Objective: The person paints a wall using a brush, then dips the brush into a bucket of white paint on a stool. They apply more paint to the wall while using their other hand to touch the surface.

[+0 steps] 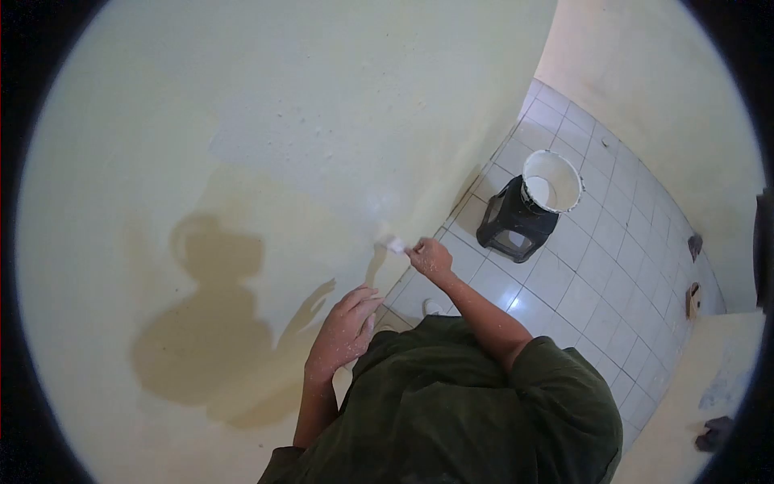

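White tool (pixel 393 244), perhaps brush, pinched in right hand (pixel 431 258) at pale yellow wall (pixel 274 73); left hand (pixel 343 332) free, fingers outstretched close together, near wall; white bucket (pixel 567 179) on black stool (pixel 518 219), tiled floor (pixel 601 266) beneath

The wall (pixel 266 97) is running along the left, and the floor (pixel 601 242) is spreading to its right. The right hand (pixel 431 258) is holding a brush (pixel 395 244) leftward at the wall; the left hand (pixel 343 331) is lying nearer the body, beside the wall (whether touching, the view isn't telling). Farther forward and rightward, a stool (pixel 524 221) is standing on the floor, with a bucket (pixel 564 173) sitting on top. A shadow (pixel 201 323) is falling on the wall, left of the left hand.
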Demonstrator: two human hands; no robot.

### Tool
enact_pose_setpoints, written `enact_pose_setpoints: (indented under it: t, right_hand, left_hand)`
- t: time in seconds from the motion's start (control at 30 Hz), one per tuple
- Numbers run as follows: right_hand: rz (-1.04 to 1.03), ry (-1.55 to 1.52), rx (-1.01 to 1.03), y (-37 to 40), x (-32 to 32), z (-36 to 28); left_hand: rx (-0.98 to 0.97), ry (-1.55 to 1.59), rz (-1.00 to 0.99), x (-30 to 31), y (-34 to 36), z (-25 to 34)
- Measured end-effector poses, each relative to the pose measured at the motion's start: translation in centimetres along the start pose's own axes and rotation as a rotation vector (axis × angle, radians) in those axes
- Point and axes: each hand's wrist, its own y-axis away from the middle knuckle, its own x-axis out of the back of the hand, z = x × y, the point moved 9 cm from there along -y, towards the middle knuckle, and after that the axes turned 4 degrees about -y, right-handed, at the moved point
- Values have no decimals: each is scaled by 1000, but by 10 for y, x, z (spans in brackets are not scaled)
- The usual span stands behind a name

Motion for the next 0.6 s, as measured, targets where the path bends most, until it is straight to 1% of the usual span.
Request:
enact_pose_setpoints:
  t: [0.1, 0.13, 0.17, 0.23, 0.33, 0.43, 0.47, 0.53, 0.6]
  right_hand:
    - [98, -161, 18, 22, 75, -82]
    - [117, -277, 53, 34, 108, -116]
    - [133, -393, 87, 46, 136, -144]
    - [260, -732, 411, 62, 182, -188]
    - [343, -859, 590, 74, 225, -224]
    - [252, -609, 538, 52, 197, -224]
    - [258, -550, 529, 46, 182, -213]
    - [269, -434, 511, 37, 137, -175]
    - [190, -269, 414, 30, 98, -128]
  left_hand:
    - [63, 34, 9, -4, 0, 2]
    - [88, 44, 9, -7, 0, 1]
    - [72, 27, 36, -8, -3, 2]
    - [52, -2, 80, -12, -2, 5]
    - [68, -4, 89, -17, -4, 9]
    - [134, 19, 49, -24, -3, 4]
    - [143, 28, 58, -23, -3, 5]
    - [163, 46, 73, -24, -2, 6]
    - [159, 36, 124, -18, -3, 14]
